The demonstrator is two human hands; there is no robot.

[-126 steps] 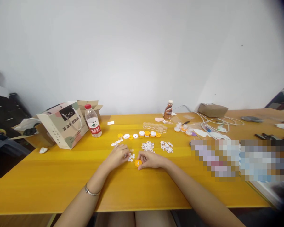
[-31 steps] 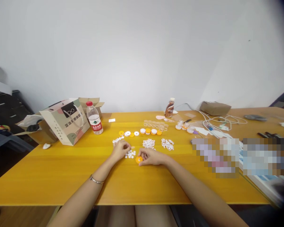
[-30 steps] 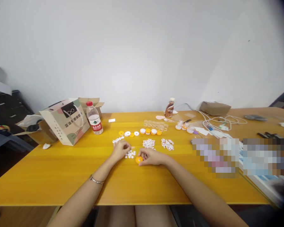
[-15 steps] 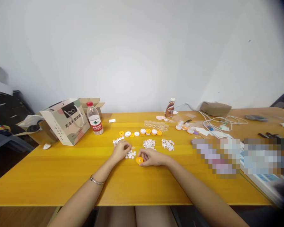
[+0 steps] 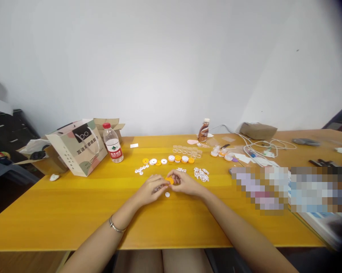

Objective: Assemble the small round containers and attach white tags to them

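Note:
My right hand [image 5: 185, 183] pinches a small round orange plastic piece [image 5: 170, 180], tilted on edge just above the table. My left hand [image 5: 154, 189] meets it from the other side, fingertips pressed together against the orange piece; whatever lies between them is hidden. Just below the fingers, a single white disc [image 5: 167, 194] rests on the table. Beyond my left hand are several small white pieces [image 5: 141, 169]. White openwork pieces [image 5: 201, 174] lie past my right hand, with more partly covered by it. Farther back stands a row of orange and white round pieces [image 5: 177, 159].
Clear plastic cups [image 5: 187, 151] stand in rows behind. A water bottle [image 5: 113, 143] and a paper bag [image 5: 79, 148] are at the left, a brown drink bottle [image 5: 203, 131] at the back. Tangled white cables [image 5: 256, 143] and a brown package [image 5: 258, 131] occupy the right.
My left hand has moved right from the small white pieces to meet my right hand. The orange piece has been raised and tipped on edge. The lone white disc now shows below the fingers.

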